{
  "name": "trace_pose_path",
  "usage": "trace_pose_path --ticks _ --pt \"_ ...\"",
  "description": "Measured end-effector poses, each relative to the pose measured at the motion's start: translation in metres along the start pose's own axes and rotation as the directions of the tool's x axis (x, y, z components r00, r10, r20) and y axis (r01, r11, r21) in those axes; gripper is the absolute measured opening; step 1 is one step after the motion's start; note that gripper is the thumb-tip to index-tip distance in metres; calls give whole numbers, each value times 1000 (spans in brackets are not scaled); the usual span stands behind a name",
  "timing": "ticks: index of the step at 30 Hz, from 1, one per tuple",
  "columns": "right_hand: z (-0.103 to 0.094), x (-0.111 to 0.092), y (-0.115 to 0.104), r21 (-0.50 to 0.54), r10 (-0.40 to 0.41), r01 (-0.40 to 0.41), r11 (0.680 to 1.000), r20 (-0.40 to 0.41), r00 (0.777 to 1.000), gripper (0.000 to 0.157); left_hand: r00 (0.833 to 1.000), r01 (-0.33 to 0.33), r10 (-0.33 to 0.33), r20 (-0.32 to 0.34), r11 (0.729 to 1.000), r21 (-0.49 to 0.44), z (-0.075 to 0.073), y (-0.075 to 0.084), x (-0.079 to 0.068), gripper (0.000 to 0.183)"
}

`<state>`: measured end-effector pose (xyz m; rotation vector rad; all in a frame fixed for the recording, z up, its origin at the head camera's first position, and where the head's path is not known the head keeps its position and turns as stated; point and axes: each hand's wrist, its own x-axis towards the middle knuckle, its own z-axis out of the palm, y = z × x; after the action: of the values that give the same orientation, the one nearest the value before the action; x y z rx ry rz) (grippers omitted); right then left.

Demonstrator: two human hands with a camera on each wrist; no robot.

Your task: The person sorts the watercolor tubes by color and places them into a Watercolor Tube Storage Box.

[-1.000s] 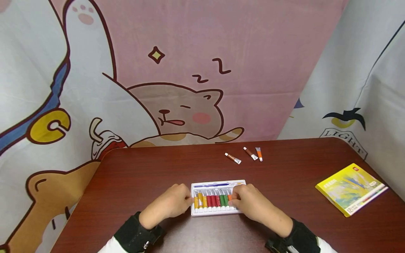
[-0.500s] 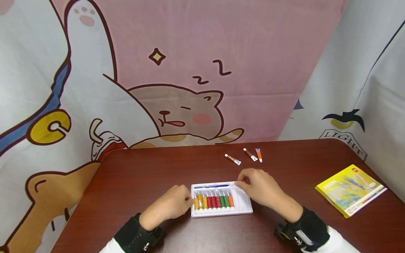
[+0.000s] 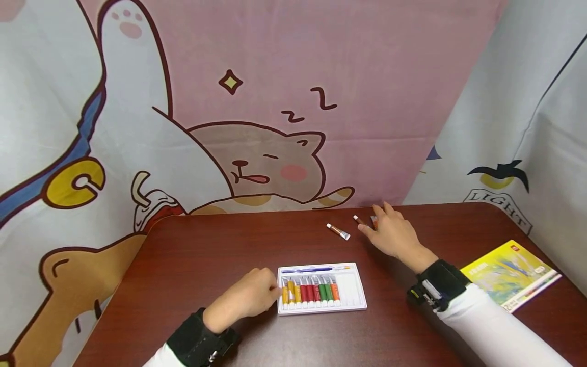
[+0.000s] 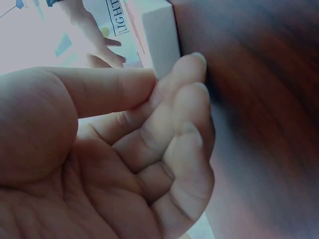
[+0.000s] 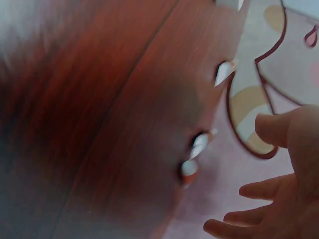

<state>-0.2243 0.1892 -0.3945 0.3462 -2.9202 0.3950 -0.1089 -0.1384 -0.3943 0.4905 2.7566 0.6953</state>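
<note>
"LIGHT" [image 3: 497, 201] — white cloth [image 3: 495, 117]; two Zs [image 3: 323, 99] — pink cloth [image 3: 390, 102]

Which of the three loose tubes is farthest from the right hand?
The leftmost brown tube in the head view: it lies apart, fully visible, while the other brown tube and the loose orange tube are partly hidden by the right hand.

In the head view, cannot fully see the orange tube [image 3: 375, 223] behind the right hand [image 3: 392, 233] or the yellow box [image 3: 509, 272] behind the sleeve [image 3: 500, 318].
</note>
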Motion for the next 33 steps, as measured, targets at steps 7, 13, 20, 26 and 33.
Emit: trace_pose_path --ticks 7,13,20,26,33 --pt "5 14 18 -31 87 -87 996 11 996 43 1000 -5 5 7 1000 -7 -1 1 -1 44" --pt "7 20 27 -19 156 -155 988 111 982 30 1000 7 -7 17 1000 -5 -2 1 0 40" --pt "5 20 30 -16 168 -168 986 165 972 33 1000 19 -19 22 1000 0 -1 1 0 41" --pt "-2 11 25 46 112 -118 992 113 987 36 1000 18 -18 19 1000 9 -1 2 0 38" --pt "-11 -2 11 139 20 -27 990 53 998 20 1000 19 -20 17 1000 12 -1 2 0 36"
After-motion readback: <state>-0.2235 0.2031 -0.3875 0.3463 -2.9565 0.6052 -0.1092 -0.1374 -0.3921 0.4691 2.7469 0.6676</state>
